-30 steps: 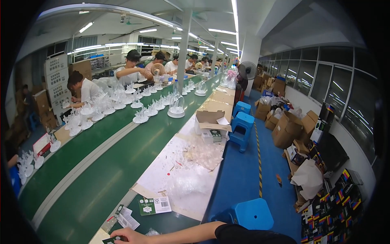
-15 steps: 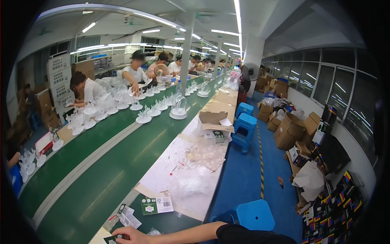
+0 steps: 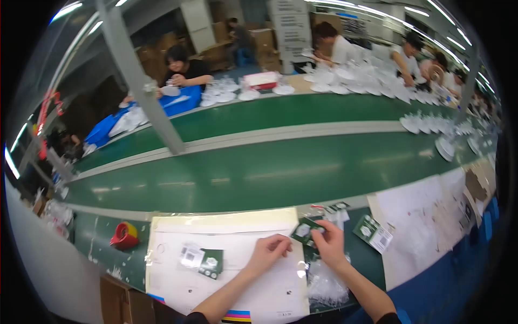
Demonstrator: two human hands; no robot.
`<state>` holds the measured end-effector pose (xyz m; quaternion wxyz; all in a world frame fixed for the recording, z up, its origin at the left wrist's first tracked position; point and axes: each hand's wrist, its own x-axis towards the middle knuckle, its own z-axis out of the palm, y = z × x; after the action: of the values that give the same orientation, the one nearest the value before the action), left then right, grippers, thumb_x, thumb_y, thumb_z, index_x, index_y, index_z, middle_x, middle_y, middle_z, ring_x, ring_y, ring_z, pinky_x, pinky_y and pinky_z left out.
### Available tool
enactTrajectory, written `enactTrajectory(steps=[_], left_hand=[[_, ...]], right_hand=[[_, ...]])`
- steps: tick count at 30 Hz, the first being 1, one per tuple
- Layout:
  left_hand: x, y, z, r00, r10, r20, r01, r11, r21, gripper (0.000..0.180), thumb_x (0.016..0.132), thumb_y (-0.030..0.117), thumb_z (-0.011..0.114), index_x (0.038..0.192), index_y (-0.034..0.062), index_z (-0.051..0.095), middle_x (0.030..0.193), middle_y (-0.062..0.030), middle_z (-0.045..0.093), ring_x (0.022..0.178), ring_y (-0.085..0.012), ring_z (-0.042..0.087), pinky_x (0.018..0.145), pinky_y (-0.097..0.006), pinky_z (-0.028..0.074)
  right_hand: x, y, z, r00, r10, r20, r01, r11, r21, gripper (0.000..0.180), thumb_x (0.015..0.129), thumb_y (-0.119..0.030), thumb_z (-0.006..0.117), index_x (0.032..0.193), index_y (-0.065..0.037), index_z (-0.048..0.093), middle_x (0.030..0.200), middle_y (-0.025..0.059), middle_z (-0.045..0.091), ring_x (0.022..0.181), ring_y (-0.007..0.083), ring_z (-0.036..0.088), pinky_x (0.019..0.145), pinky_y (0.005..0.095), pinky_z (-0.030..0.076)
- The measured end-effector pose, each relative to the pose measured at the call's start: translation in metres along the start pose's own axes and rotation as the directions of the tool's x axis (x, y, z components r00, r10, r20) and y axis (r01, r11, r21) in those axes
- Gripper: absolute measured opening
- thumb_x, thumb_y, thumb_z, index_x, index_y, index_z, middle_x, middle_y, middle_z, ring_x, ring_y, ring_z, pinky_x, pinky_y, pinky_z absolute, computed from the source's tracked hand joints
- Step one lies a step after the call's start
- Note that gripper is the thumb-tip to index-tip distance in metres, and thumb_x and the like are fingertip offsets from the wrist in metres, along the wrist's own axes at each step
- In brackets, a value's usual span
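My right hand [image 3: 330, 244] grips a small green printed card [image 3: 305, 231] between thumb and fingers, over the right edge of a large white paper sheet [image 3: 226, 227]. Just left of it, my left hand [image 3: 268, 254] is closed with its fingertips pressed together, close to the card but apart from it. Whether something small sits in that pinch cannot be made out. On the sheet lies a green-and-white card [image 3: 203, 260]. Another green-and-white card [image 3: 373, 233] rests to the right of my right hand. Clear plastic bags [image 3: 326, 283] lie below my right hand.
A red and yellow tape dispenser [image 3: 124, 236] stands left of the sheet. Beyond runs a green conveyor [image 3: 259, 167], with a grey post [image 3: 137, 75] on its far side. Across it, people work among white-based clear pieces [image 3: 345, 81] and a blue bin [image 3: 181, 105].
The view has swung left, bringing the white sheet and tape dispenser into sight. My left hand has come into view beside my right hand, which still holds a green card.
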<state>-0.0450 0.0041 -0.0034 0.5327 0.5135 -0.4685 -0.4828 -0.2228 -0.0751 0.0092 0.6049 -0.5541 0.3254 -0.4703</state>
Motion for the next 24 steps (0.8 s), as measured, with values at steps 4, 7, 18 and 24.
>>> enactTrajectory(steps=[4,7,18,24], left_hand=[[-0.003,0.002,-0.007,0.997,-0.048,-0.052,0.053,0.993,0.101,0.014,0.09,0.011,0.057,0.096,-0.0007,0.063,0.08,-0.0055,0.067,0.067,-0.0089,0.06,0.059,-0.023,0.05],[-0.004,0.004,-0.005,0.996,-0.023,-0.088,0.023,1.0,0.004,0.011,0.088,0.008,0.057,0.093,-0.001,0.06,0.074,-0.0051,0.064,0.062,-0.0092,0.058,0.056,-0.022,0.049],[-0.009,0.01,-0.009,0.997,0.072,-0.008,-0.07,0.981,0.179,0.019,0.094,0.016,0.051,0.093,-0.001,0.059,0.069,-0.004,0.059,0.056,-0.0081,0.046,0.051,-0.021,0.037],[-0.004,0.002,-0.011,0.997,0.069,-0.02,-0.065,0.989,0.132,0.024,0.096,0.02,0.046,0.092,0.0007,0.059,0.069,-0.0043,0.059,0.056,-0.0096,0.047,0.051,-0.022,0.037]], right_hand=[[0.002,-0.006,0.008,0.997,0.001,0.077,0.012,0.984,-0.175,0.021,0.084,-0.009,0.063,0.104,-0.002,0.061,0.065,-0.0034,0.055,0.054,0.0017,0.048,0.045,0.0195,0.036],[0.002,-0.01,0.008,0.985,-0.017,0.169,0.058,0.968,-0.244,0.022,0.085,-0.01,0.062,0.104,-0.001,0.06,0.068,-0.0003,0.056,0.057,0.0035,0.049,0.048,0.022,0.038],[0.0,-0.008,0.011,0.968,-0.095,0.233,0.142,0.97,-0.196,0.016,0.084,-0.009,0.059,0.097,0.001,0.056,0.064,0.0039,0.053,0.056,0.0091,0.047,0.051,0.0258,0.039],[0.0,-0.013,0.011,0.943,-0.172,0.286,0.233,0.952,-0.197,0.016,0.083,-0.006,0.058,0.097,0.002,0.056,0.071,0.0062,0.055,0.06,0.0109,0.05,0.054,0.026,0.04]])
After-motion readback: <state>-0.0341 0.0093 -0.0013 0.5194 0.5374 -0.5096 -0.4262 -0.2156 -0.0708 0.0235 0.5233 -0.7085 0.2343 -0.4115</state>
